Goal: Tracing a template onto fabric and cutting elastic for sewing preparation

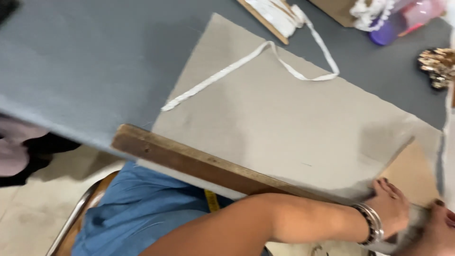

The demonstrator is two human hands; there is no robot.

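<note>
Left hand (389, 208), bangles at the wrist, lies flat with its fingers spread on the near right corner of the grey-beige fabric sheet (284, 118), pressing the cloth down rather than gripping it. Right hand (438, 225) sits just beside it at the lower right edge of view, only partly in frame; its fingers seem to pinch the folded-up edge of the same cloth, but I cannot tell for sure how tightly it closes. Between and just beyond the two hands a tan card piece (412, 173) shows under the lifted corner.

Away from the hands, the fabric spreads flat over the grey surface (80, 61), with a long wooden ruler (189, 161) lying along its near edge, reaching back along the left forearm. A loose white ribbon (265, 59) trails across the far part of the cloth, well apart from both hands, up to a wound spool of trim.

Judging by this, the step in hand is smoothing and folding the corner over the card. A next move would call for keeping the cloth taut under the left palm while the right draws the edge evenly.
</note>
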